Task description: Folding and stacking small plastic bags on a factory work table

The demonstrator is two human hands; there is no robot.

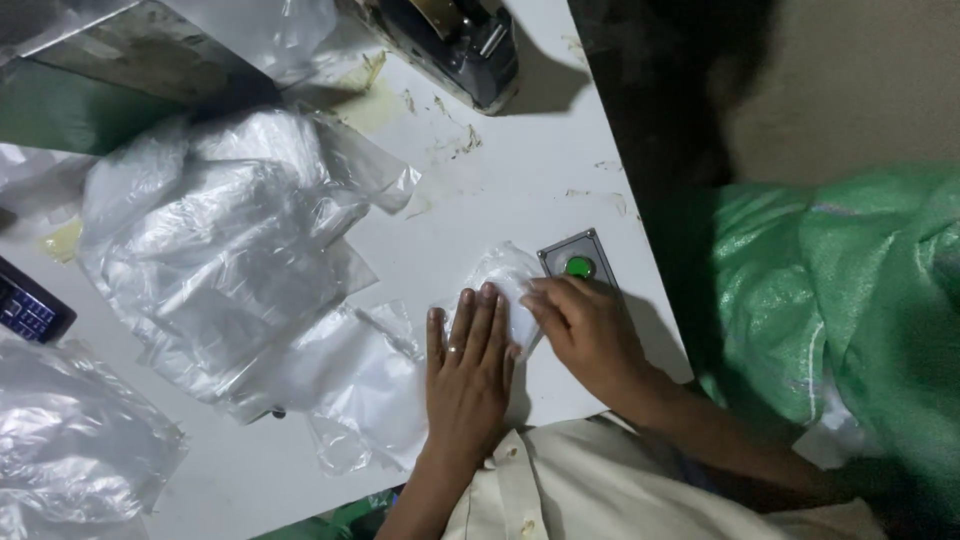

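- While the left hand lies flat, palm down and fingers stretched, on a small clear plastic bag with something white inside, the right hand meets it from the other side, its fingertips bent onto the bag's right edge in a light pinch rather than a full clench.
- That small filled bag sits on the white tabletop, near the edge closest to the person, just beside a grey metal plate with a round green button; the right hand's knuckles partly cover the plate's lower corner.
- Judging by how it lies, the filling looks done: the white content is already within the bag, and the hands seem to be pressing it flat or smoothing it. Whether the mouth of the bag is closed I cannot tell, as the fingers hide it.
- To the left, a loose heap of empty clear plastic bags is spread over the table, with one more flat bag touching the left wrist; these look untouched, so a good deal appears left.
- A dark metal machine stands at the far edge, well apart from the hands.
- A green woven sack lies off the table to the right, and a dark calculator shows at the left edge.
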